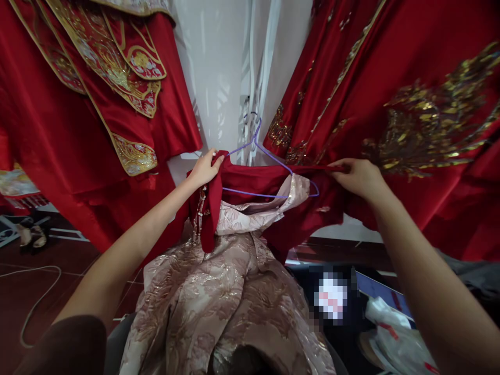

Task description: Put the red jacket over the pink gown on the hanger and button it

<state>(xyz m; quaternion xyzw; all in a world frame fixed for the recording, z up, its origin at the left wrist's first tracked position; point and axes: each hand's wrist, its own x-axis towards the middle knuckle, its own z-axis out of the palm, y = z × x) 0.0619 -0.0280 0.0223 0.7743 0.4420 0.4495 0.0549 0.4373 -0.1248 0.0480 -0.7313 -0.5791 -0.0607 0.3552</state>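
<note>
Head view: the left hand [205, 169] and right hand [358, 178] are grasping red cloth [255, 178]; the dress [230, 281] is partly covering the hanger [255, 138].

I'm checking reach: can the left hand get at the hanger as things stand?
Probably yes: the upper wire of the hanger shows bare near the left hand, though its fingers would likely have to release the red cloth.

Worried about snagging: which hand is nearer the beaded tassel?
Left. The left hand is just above the beaded tassel; the right hand is far to its right, beyond the purple hanger.
</note>
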